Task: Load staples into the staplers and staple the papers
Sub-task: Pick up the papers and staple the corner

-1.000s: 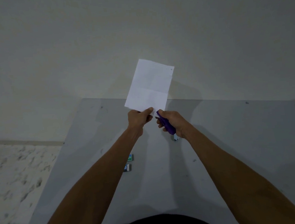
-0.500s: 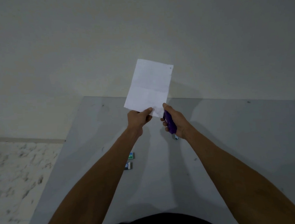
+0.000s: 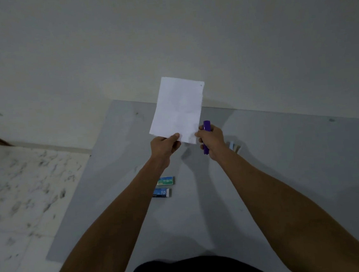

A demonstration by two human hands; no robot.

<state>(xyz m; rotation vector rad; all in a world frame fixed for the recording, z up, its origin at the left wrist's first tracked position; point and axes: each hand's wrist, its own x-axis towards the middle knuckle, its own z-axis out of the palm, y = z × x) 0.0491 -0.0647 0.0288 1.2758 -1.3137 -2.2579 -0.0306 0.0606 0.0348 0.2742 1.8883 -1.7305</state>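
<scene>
My left hand pinches the bottom edge of white papers, held upright above the grey table. A staple mark shows near their top right corner. My right hand grips a purple stapler, standing nearly upright against the papers' lower right corner. Two small staple boxes lie on the table under my left forearm: a green one and a blue one.
A pale blue and beige object, partly hidden behind my right hand, lies on the table. A plain wall stands behind the table. Marbled floor lies past the table's left edge.
My right hand has turned the purple stapler from a slanted pose to nearly upright and brought it against the papers' lower right corner. The left hand keeps its pinch on the papers.
</scene>
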